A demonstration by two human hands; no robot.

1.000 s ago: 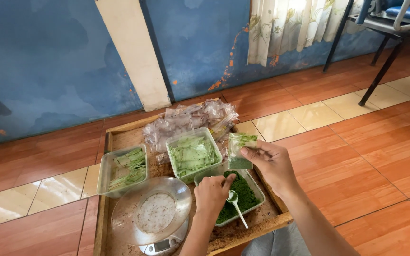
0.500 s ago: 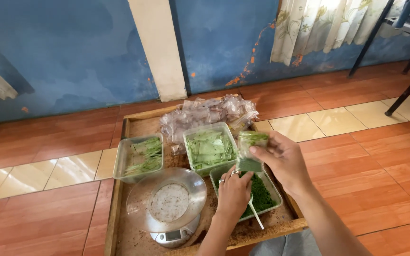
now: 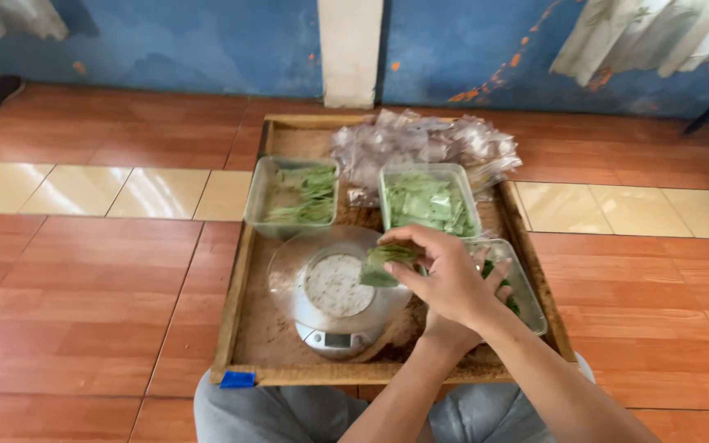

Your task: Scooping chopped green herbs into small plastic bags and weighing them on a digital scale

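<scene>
My right hand (image 3: 449, 279) pinches a small clear bag of green leaves (image 3: 383, 264) just above the right rim of the metal bowl (image 3: 334, 283) on a digital kitchen scale (image 3: 330, 338). My left forearm (image 3: 400, 390) rises from the bottom edge and ends under the right wrist. The left hand itself is hidden. Behind the right hand sits a clear container of dark green leaves (image 3: 523, 287), partly covered. All of this stands on a wooden tray (image 3: 244, 279) on the tiled floor.
Two more clear containers of green leaves (image 3: 293, 193) (image 3: 428, 201) stand at the tray's middle. A heap of clear plastic bags (image 3: 424, 143) lies at its back. A blue tape piece (image 3: 238, 379) marks the front left corner. A blue wall with a white pillar (image 3: 350, 49) rises behind.
My right hand has carried the bag of leaves leftward and toward me, from above the containers to the scale bowl. The left hand has slipped out of sight under it. The view tilted down.
</scene>
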